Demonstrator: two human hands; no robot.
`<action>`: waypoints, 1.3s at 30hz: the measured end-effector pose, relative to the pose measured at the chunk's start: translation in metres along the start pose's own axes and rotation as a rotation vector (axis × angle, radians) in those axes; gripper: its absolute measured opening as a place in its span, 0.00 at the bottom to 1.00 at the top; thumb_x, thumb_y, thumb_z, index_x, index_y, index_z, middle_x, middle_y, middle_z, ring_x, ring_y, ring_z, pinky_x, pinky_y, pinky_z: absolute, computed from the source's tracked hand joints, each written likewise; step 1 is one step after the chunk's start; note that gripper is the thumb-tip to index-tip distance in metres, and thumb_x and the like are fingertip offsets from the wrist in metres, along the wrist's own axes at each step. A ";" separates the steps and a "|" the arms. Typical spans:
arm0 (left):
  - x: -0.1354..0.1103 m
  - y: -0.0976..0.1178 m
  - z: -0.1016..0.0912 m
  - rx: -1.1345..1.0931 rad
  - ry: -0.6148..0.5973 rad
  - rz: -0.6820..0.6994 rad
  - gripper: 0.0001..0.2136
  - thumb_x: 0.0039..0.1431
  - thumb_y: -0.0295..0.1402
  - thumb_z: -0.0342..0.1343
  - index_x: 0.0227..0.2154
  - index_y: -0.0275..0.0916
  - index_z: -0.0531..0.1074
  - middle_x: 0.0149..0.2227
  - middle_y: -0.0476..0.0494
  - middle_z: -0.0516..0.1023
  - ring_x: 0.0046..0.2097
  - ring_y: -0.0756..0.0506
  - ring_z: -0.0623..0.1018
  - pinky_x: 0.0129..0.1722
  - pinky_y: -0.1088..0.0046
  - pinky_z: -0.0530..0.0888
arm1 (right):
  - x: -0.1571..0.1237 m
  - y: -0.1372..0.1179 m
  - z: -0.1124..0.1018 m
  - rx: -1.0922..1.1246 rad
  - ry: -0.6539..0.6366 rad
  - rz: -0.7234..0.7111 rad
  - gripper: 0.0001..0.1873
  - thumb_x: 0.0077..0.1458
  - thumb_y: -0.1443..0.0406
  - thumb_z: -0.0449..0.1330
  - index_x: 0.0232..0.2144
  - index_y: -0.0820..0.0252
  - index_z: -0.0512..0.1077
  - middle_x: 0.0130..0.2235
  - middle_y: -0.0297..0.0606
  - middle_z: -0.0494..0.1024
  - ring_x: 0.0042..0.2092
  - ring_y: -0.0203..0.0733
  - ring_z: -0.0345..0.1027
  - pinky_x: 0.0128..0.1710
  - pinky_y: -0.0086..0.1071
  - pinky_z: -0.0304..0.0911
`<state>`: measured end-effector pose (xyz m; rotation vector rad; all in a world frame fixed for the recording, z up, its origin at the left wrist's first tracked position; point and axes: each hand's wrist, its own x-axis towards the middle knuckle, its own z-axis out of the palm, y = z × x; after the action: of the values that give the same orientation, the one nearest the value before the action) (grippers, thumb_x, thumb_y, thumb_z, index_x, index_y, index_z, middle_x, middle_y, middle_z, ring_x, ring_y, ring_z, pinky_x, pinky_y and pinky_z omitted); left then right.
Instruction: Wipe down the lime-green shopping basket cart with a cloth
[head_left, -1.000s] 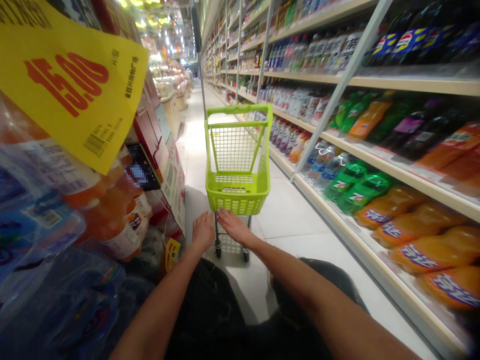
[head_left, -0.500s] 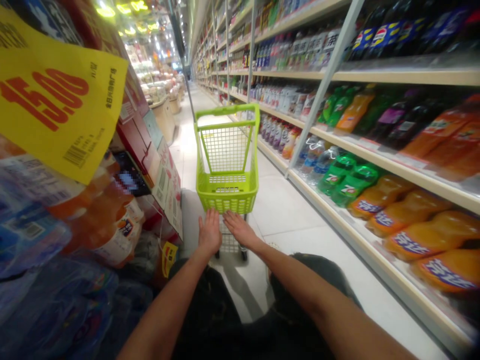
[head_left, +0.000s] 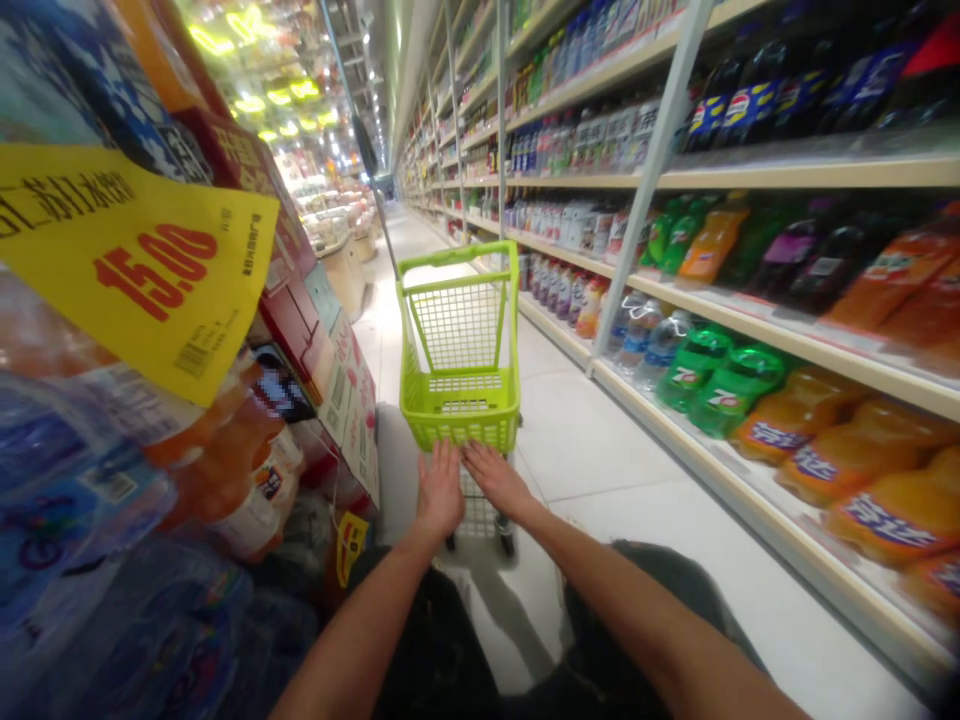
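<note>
A lime-green shopping cart (head_left: 459, 408) stands in the aisle straight ahead of me, its plastic basket above a lower wire rack (head_left: 480, 515). Nothing shows inside the basket. My left hand (head_left: 441, 485) reaches to the basket's near lower edge with fingers stretched out and close together. Beside it, my right hand (head_left: 496, 480) lies at the same edge, fingers extended and angled left. The fingertips appear to touch the basket, though the exact contact cannot be made out. Neither hand is wrapped around anything.
Shelves (head_left: 750, 177) of bottled drinks line the right side, with orange soda bottles (head_left: 817, 460) low down. Stacked packs of bottles (head_left: 225, 490) and a yellow price sign (head_left: 150, 260) crowd the left. Pale floor tiles (head_left: 555, 415) run along the aisle.
The view has tilted, so the cart and both hands sit slightly lower and further right. My hands keep the same flat pose at the basket's edge.
</note>
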<state>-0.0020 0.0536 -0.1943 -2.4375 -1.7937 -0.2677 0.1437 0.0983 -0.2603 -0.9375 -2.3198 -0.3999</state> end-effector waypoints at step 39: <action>0.018 0.036 -0.005 -0.053 0.004 0.087 0.33 0.47 0.22 0.43 0.60 0.30 0.48 0.65 0.36 0.46 0.65 0.41 0.45 0.61 0.53 0.45 | -0.032 0.031 -0.042 -0.006 0.088 0.169 0.24 0.55 0.76 0.42 0.52 0.64 0.65 0.56 0.47 0.65 0.63 0.45 0.46 0.55 0.50 0.54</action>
<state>0.0368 0.0583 -0.1846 -2.5410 -1.6950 -0.3156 0.2009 0.0834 -0.2464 -1.0869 -2.1422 -0.3702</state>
